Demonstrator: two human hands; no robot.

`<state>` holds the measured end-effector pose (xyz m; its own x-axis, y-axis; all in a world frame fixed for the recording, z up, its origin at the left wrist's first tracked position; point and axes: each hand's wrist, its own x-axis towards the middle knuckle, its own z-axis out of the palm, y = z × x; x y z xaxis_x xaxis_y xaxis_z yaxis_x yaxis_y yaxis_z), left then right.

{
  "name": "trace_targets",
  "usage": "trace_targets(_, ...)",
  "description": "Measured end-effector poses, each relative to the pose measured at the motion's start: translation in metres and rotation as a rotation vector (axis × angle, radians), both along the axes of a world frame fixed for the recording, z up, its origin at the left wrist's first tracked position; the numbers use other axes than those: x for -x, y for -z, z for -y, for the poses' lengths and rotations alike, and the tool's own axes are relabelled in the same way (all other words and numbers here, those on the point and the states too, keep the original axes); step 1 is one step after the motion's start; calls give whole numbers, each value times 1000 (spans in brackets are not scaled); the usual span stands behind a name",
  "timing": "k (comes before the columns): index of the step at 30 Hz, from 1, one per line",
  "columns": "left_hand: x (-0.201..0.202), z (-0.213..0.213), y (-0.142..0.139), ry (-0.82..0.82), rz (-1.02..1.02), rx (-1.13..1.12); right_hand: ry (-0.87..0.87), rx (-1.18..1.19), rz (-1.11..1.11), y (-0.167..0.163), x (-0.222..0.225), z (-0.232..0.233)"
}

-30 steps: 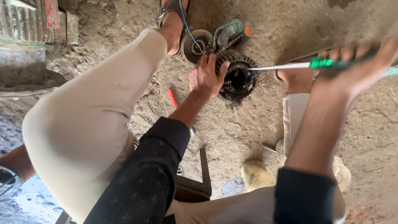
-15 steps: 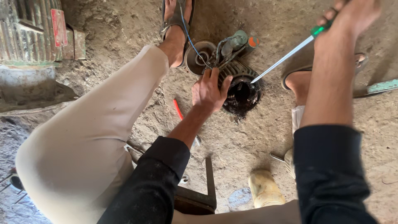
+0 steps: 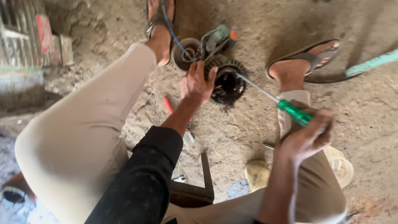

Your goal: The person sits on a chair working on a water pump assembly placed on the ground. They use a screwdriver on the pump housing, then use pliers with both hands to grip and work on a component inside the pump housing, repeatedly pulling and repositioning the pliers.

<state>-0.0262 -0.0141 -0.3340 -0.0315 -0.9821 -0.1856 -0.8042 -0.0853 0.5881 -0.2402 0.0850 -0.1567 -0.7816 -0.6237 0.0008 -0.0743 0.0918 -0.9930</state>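
Note:
A dark, round, finned motor part [image 3: 227, 83] lies on the dirt ground between my feet. My left hand [image 3: 197, 83] grips its left rim. My right hand [image 3: 306, 137] is closed on a green-handled screwdriver [image 3: 294, 113], whose metal shaft reaches up-left with the tip at the part's rim. A round metal cup [image 3: 185, 54] and a greenish piece with wires [image 3: 215, 38] lie just behind the part.
My sandalled feet [image 3: 304, 62] flank the part. A red-handled tool [image 3: 169, 106] lies by my left forearm. A wooden stool edge [image 3: 199, 186], a yellowish lump [image 3: 258, 173] and a white round lid [image 3: 342, 166] sit near my knees. A teal hose [image 3: 371, 63] runs at right.
My right hand has dropped from high at the top right to low at right, bringing the screwdriver's tip down to the motor part's rim. My left hand stays on the part.

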Motion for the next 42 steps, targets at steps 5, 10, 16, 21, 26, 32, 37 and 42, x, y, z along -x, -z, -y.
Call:
trace_targets(5, 1, 4, -1, 13, -41, -52, -560, -637, -617, -63, 10, 0)
trace_targets(10, 2, 9, -1, 15, -21, -59, -1065, -801, -1333, -78, 10, 45)
trace_targets(16, 3, 4, -4, 20, -27, -155, -1336, -1163, -1900, -73, 38, 110)
trace_targets(21, 5, 5, -13, -15, -95, -46, -1169, -1386, -1592, -36, 103, 187)
trace_targets(26, 5, 0, -13, -58, -98, 43, -1203, -1220, -1501, 31, 153, 215)
trace_targets(32, 4, -6, 1, -22, -105, -22, -1432, -908, -915, 28, 133, 216)
trace_targets(37, 8, -4, 18, -24, -111, -36, -1605, -1119, -1651, -36, 56, 188)
trace_targets(42, 11, -4, 17, 19, -22, -52, -1390, -1371, -1414, -72, 39, 171)
